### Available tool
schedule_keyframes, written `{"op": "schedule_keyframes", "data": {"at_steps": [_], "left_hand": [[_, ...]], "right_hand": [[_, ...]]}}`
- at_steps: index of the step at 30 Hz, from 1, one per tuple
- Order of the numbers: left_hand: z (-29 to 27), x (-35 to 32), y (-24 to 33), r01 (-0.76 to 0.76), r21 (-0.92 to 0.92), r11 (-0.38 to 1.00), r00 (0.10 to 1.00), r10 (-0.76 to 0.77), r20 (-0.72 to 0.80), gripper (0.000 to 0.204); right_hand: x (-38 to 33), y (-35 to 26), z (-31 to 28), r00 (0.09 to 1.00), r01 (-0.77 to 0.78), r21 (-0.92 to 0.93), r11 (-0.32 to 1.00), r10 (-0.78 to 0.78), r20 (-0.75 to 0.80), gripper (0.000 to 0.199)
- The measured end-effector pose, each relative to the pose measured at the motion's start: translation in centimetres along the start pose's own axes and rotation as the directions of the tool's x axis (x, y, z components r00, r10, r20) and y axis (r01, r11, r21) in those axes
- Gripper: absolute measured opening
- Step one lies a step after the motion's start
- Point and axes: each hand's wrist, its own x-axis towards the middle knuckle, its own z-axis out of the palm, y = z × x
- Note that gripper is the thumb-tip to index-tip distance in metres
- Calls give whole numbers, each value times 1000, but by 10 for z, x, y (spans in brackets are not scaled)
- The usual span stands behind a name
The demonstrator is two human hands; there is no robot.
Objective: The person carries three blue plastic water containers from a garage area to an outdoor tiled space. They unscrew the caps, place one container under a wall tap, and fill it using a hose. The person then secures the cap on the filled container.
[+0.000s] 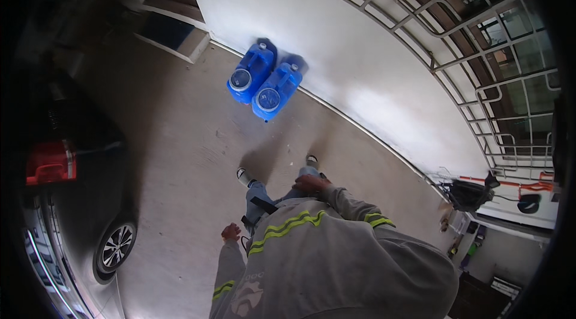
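My left hand [231, 232] hangs beside my left hip with its fingers curled in and nothing visible in them. In front of my right thigh is my right hand [313, 185], blurred, so its fingers do not show clearly. Ahead of my feet, two blue water jugs [251, 74] [277, 94] stand side by side on the floor against the white wall. Each has a built-in handle, a small pale cap and a round dark disc on its front. Both hands are well apart from the jugs.
A dark car [96, 181] with a red tail light stands at the left. A low step [174, 36] lies before a brown door. Metal window bars [432, 61] project from the wall at the right. Orange-handled tools and a black bag [471, 194] are at the far right.
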Motion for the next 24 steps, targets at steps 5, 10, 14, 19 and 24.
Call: {"op": "schedule_keyframes", "data": {"at_steps": [5, 10, 14, 19, 24], "left_hand": [[-19, -14, 71, 107, 321, 941, 986, -60, -152, 33], [4, 12, 135, -4, 371, 929, 995, 41, -92, 31], [57, 40, 190, -274, 598, 753, 920, 386, -64, 35], [109, 52, 244, -402, 799, 447, 809, 581, 82, 54], [126, 99, 271, -75, 938, 339, 990, 138, 29, 101]], "right_hand": [[-2, -37, -27, 999, -48, 192, 980, 49, 0, 50], [-9, -51, -33, 994, -109, 189, 976, 113, -12, 43], [22, -26, -21, 981, -47, 332, 942, 107, -163, 45], [108, 13, -39, 977, 49, 233, 971, 2, -213, 43], [170, -19, -96, 926, 97, 363, 927, 49, -373, 44]]}}
